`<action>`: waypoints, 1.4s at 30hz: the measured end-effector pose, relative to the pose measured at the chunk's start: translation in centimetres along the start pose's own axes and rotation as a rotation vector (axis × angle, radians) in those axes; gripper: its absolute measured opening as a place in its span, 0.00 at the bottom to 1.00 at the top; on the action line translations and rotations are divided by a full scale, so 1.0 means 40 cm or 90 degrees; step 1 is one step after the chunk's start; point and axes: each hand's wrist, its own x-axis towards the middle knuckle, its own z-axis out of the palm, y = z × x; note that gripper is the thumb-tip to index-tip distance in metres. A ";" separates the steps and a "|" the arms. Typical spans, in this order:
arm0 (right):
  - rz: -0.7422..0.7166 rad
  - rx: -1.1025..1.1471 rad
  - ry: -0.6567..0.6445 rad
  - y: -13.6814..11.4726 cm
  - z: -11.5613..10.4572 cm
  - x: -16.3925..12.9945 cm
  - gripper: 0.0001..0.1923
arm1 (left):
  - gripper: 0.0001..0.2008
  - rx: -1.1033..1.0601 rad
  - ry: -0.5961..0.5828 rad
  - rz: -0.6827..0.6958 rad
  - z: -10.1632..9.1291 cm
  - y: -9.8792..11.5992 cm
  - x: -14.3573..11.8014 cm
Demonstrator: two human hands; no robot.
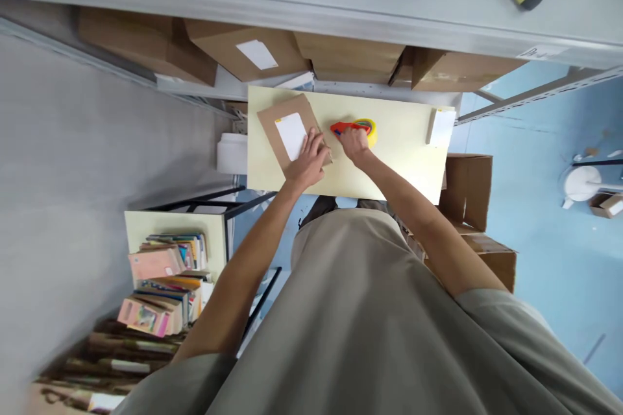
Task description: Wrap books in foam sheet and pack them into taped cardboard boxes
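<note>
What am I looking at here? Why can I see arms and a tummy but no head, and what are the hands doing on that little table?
The camera sits on a person's head and looks down, so you see their own shirt and arms, not a face. There is just this one picture. Both arms reach out to a small pale table. The left hand lies flat on a brown cardboard parcel with a white label. The right hand is on a red tape holder with a yellow roll of tape in it. Another small packet lies at the table's far right corner. Behind the table stand shelves with brown boxes. Down on the left are stacks of books.
</note>
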 end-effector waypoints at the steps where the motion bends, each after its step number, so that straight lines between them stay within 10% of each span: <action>1: 0.044 0.014 0.013 -0.010 -0.016 0.007 0.27 | 0.29 -0.002 -0.004 0.016 -0.010 -0.003 -0.006; 11: 0.275 0.190 0.140 -0.021 -0.091 -0.182 0.33 | 0.39 -0.123 0.131 0.064 -0.052 0.054 0.003; 19: 0.262 0.239 0.349 -0.033 -0.320 -0.283 0.31 | 0.40 -0.137 0.317 0.194 -0.238 0.185 0.169; 30: 0.019 -0.008 0.512 0.125 -0.634 -0.076 0.31 | 0.38 -0.093 0.460 0.170 -0.495 0.280 0.425; 37: -0.028 0.009 0.556 0.151 -0.645 -0.031 0.34 | 0.32 -0.056 0.416 0.071 -0.363 0.248 0.261; 42: -0.072 0.145 0.552 0.111 -0.417 -0.117 0.36 | 0.32 -0.019 0.305 -0.211 -0.179 0.079 0.052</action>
